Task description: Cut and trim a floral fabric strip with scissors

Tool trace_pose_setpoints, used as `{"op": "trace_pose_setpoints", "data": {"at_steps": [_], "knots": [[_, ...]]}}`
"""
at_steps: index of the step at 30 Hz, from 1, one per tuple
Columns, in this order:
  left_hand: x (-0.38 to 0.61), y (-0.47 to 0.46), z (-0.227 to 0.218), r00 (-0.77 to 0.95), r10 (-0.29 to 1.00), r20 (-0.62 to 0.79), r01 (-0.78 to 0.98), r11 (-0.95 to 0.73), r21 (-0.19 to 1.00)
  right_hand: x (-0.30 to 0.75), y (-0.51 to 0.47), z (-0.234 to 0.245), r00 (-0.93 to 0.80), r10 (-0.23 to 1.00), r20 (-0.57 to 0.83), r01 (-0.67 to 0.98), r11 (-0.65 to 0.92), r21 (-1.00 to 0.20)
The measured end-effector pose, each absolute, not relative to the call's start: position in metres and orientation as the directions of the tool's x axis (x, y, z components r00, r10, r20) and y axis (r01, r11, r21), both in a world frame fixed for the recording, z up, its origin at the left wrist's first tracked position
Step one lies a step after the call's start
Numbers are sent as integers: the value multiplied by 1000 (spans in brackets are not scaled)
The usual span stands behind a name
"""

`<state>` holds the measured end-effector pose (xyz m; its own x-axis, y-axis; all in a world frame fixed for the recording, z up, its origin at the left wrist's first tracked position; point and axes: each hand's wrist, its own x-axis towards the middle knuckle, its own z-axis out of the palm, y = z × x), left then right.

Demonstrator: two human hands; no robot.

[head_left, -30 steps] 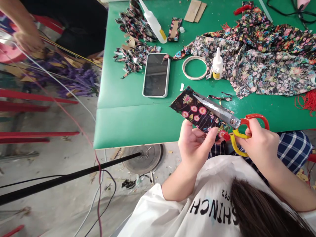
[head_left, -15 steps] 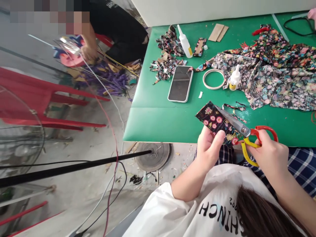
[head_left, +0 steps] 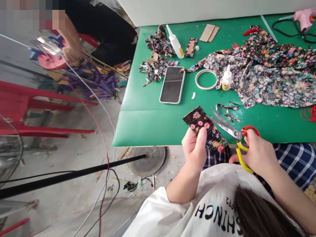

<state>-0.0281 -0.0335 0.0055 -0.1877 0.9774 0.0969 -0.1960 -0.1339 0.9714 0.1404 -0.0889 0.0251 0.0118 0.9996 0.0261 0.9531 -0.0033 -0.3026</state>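
Observation:
My left hand [head_left: 196, 146] pinches a black floral fabric-covered strip [head_left: 209, 133], thumb on top, over the table's front edge. In my right hand [head_left: 259, 153] is a pair of scissors [head_left: 230, 129] with one red and one yellow handle. The blades point up and left, a little apart, beside the strip's right edge. Narrow fabric offcuts [head_left: 230, 117] lie on the table just beyond the blades. Further back, a small white glue bottle [head_left: 226, 79] stands upright near a roll of tape [head_left: 197, 80].
The green table [head_left: 138, 123] also bears a phone [head_left: 172, 85], a larger glue bottle [head_left: 175, 44], a heap of floral scraps [head_left: 160, 42], spread floral cloth [head_left: 276, 75] and a pink glue gun [head_left: 303, 19]. At left, a co-worker's hand [head_left: 71, 52] and a black pole [head_left: 98, 169].
The scissors have drawn away from the strip's edge, and their blades have parted slightly. My view has shifted right, bringing the pink glue gun further into sight.

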Motion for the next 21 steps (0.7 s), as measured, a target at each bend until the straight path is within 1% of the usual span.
{"op": "trace_pose_setpoints", "data": {"at_steps": [2, 4, 7, 10, 15, 21], "knots": [[-26, -33, 8, -195, 967, 163, -182, -199, 963, 139, -89, 25, 11, 999, 45, 955, 3, -297], [-24, -32, 9, -193, 961, 200, -163, -232, 959, 137, -90, 25, 4, 995, 96, 951, 26, -308], [-23, -32, 10, -191, 957, 219, -131, -245, 961, 136, -90, 25, -28, 985, 168, 943, 82, -323], [-22, -34, 9, -181, 956, 233, -123, -257, 959, 135, -90, 26, -42, 978, 204, 940, 107, -323], [-20, -35, 10, -170, 950, 264, -138, -288, 948, 134, -92, 27, -51, 968, 247, 958, 117, -261], [-21, -34, 10, -197, 948, 251, -78, -271, 959, 134, -95, 27, -35, 960, 279, 975, 95, -203]]}}
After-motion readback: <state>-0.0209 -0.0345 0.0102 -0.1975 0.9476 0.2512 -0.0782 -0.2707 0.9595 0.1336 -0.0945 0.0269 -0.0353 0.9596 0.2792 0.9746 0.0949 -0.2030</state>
